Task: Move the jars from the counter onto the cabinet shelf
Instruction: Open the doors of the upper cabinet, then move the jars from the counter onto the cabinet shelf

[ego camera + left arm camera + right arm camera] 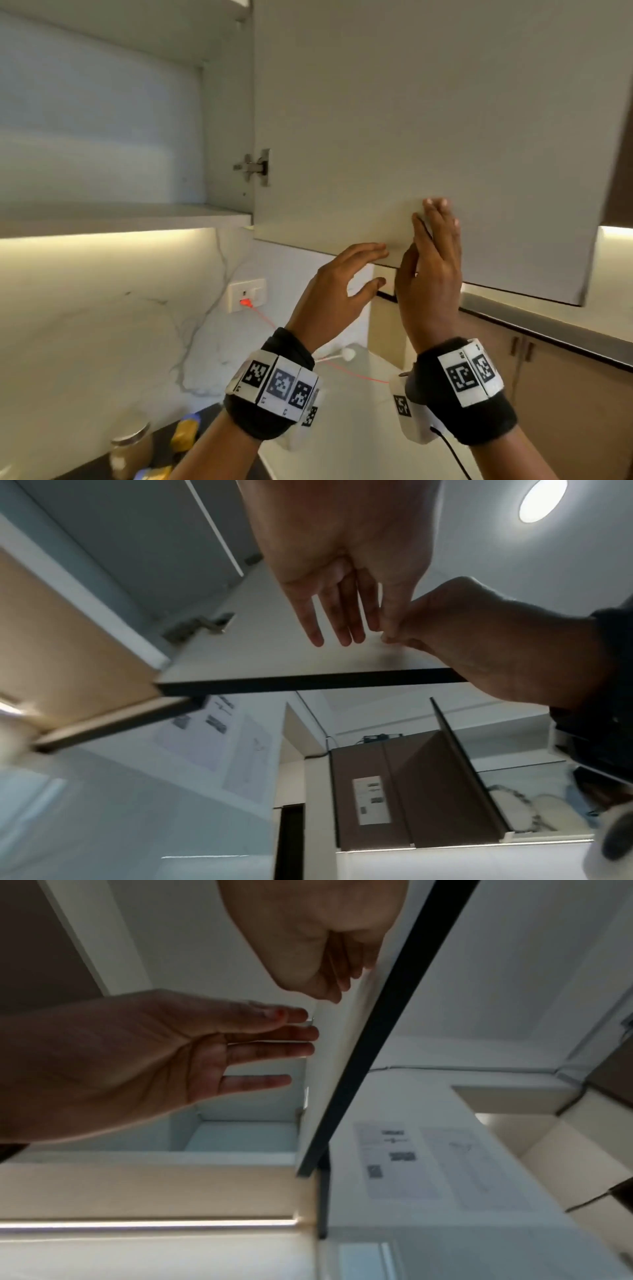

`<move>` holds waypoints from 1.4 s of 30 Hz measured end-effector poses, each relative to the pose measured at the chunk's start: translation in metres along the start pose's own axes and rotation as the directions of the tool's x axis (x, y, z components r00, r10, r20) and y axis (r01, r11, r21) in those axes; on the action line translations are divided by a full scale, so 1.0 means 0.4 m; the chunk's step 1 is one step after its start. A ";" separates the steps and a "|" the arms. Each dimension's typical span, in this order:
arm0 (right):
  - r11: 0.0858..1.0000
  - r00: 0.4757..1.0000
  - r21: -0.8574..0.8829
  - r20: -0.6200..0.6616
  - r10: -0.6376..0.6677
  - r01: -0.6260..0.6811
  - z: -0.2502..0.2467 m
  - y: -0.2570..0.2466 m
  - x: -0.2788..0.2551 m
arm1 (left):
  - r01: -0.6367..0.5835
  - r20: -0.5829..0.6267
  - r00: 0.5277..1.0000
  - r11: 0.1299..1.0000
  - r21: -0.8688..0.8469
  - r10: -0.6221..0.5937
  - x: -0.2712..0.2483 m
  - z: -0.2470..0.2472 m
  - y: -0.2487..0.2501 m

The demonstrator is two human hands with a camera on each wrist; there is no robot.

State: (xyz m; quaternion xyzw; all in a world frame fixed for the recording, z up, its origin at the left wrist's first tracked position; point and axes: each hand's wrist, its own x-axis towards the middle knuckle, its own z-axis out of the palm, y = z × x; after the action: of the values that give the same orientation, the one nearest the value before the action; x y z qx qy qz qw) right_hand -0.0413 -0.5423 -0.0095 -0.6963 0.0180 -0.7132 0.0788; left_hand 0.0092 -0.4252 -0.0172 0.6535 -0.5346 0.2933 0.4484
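The upper cabinet's door [428,120] stands swung out toward me on its hinge [255,168]. My right hand [431,222] lies flat on the door's inner face near the bottom edge, fingers straight up. My left hand [376,265] is beside it, fingers straight, tips touching the door's lower edge. Neither hand holds anything. The cabinet shelf [120,216] on the left is bare. A glass jar with a metal lid [132,445] and two yellow jars with blue lids [185,428] [154,474] stand on the counter, bottom left. The left wrist view shows my left hand's [337,615] straight fingers against the door.
A wall socket with a red plug [246,294] sits on the marble backsplash, and a red wire runs across the white counter [342,428]. A white cable end [346,354] lies behind my wrists. Brown lower cabinets [548,377] stand at the right.
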 end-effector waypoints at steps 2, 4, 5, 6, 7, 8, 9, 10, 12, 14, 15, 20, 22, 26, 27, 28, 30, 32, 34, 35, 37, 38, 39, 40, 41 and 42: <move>0.994 0.997 0.100 0.078 0.026 -0.034 0.037 -0.042 -0.030 | 0.068 0.003 0.998 0.996 0.063 -0.069 -0.038 -0.044 -0.026; 0.972 0.983 0.221 0.178 0.036 -0.076 0.086 -0.093 -0.075 | 0.149 -0.021 0.989 0.980 0.133 -0.148 -0.093 -0.102 -0.055; 0.954 0.972 0.283 0.233 0.027 -0.095 0.111 -0.126 -0.107 | 0.195 -0.039 0.981 0.966 0.172 -0.192 -0.131 -0.136 -0.068; 0.940 0.962 0.321 0.272 0.027 -0.117 0.130 -0.148 -0.132 | 0.234 -0.050 0.972 0.952 0.197 -0.228 -0.160 -0.163 -0.074; 0.926 0.950 0.354 0.313 0.016 -0.132 0.149 -0.171 -0.160 | 0.278 -0.060 0.961 0.933 0.227 -0.272 -0.191 -0.190 -0.080; 0.907 0.934 0.397 0.356 -0.010 -0.142 0.170 -0.204 -0.198 | 0.336 -0.068 0.942 0.904 0.264 -0.330 -0.237 -0.221 -0.085; 0.897 0.922 0.422 0.386 -0.043 -0.135 0.186 -0.226 -0.227 | 0.387 -0.072 0.921 0.877 0.284 -0.383 -0.271 -0.245 -0.087; 0.888 0.901 0.441 0.427 -0.082 -0.129 0.200 -0.256 -0.271 | 0.446 -0.082 0.893 0.843 0.301 -0.443 -0.324 -0.272 -0.089; 0.878 0.842 0.466 0.514 -0.166 -0.112 0.221 -0.298 -0.343 | 0.515 -0.081 0.850 0.789 0.334 -0.521 -0.413 -0.318 -0.098; 0.856 0.750 0.509 0.602 -0.275 -0.095 0.234 -0.335 -0.425 | 0.592 -0.084 0.785 0.705 0.390 -0.613 -0.517 -0.358 -0.106; 0.848 0.696 0.522 0.643 -0.319 -0.093 0.238 -0.354 -0.469 | 0.636 -0.086 0.738 0.647 0.421 -0.670 -0.574 -0.374 -0.109; 0.842 0.400 0.506 0.822 -0.405 -0.188 0.247 -0.379 -0.679 | 0.823 -0.145 0.449 0.345 0.452 -0.882 -0.869 -0.375 -0.149; 0.860 0.239 0.473 0.873 -0.426 -0.193 0.244 -0.367 -0.743 | 0.875 -0.136 0.351 0.273 0.399 -0.927 -0.940 -0.356 -0.148; 0.950 -0.206 0.290 0.928 -0.309 -0.118 0.251 -0.319 -0.847 | 0.924 -0.068 0.193 0.158 0.349 -0.979 -1.033 -0.310 -0.170; 0.958 -0.265 0.251 0.923 -0.279 -0.136 0.255 -0.309 -0.861 | 0.930 -0.049 0.166 0.140 0.340 -0.985 -1.046 -0.299 -0.180; 0.964 -0.313 0.214 0.915 -0.254 -0.157 0.262 -0.299 -0.876 | 0.936 -0.034 0.151 0.132 0.327 -0.988 -1.058 -0.287 -0.196; 0.970 -0.384 0.144 0.899 -0.210 -0.194 0.278 -0.287 -0.899 | 0.950 -0.017 0.111 0.101 0.296 -0.994 -1.072 -0.267 -0.223; 0.971 -0.416 0.081 0.893 -0.172 -0.226 0.292 -0.283 -0.918 | 0.962 -0.001 0.074 0.071 0.262 -0.997 -1.077 -0.249 -0.242; 0.964 -0.424 0.013 0.896 -0.129 -0.265 0.307 -0.278 -0.938 | 0.973 0.017 0.063 0.065 0.221 -0.998 -1.084 -0.229 -0.264; 0.958 -0.431 -0.013 0.895 -0.116 -0.286 0.314 -0.276 -0.948 | 0.980 0.020 0.050 0.053 0.193 -0.999 -1.088 -0.218 -0.274; 0.948 -0.442 -0.034 0.889 -0.117 -0.317 0.321 -0.275 -0.961 | 0.990 0.014 0.031 0.033 0.139 -0.999 -1.091 -0.204 -0.287; 0.944 -0.445 -0.036 0.888 -0.120 -0.327 0.326 -0.273 -0.966 | 0.992 0.014 0.025 0.026 0.120 -1.000 -1.094 -0.196 -0.298; 0.940 -0.442 -0.036 0.888 -0.126 -0.339 0.329 -0.274 -0.969 | 0.994 0.011 0.023 0.024 0.105 -1.000 -1.097 -0.192 -0.306; 0.934 -0.440 -0.039 0.888 -0.130 -0.354 0.334 -0.272 -0.972 | 0.996 0.012 0.030 0.031 0.086 -0.999 -1.098 -0.184 -0.316; 0.928 -0.438 -0.039 0.889 -0.137 -0.370 0.338 -0.272 -0.974 | 0.998 0.011 0.039 0.039 0.056 -0.999 -1.095 -0.180 -0.321; 0.923 -0.436 -0.040 0.889 -0.142 -0.382 0.340 -0.272 -0.976 | 0.999 0.008 0.051 0.051 0.016 -0.999 -1.092 -0.176 -0.327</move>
State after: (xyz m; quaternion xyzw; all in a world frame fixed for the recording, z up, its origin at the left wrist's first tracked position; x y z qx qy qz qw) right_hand 0.0919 -0.3699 -0.3773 -0.9374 -0.0860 0.2288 0.2482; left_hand 0.0297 -0.1681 -0.3997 0.8459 0.0600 -0.1000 0.5204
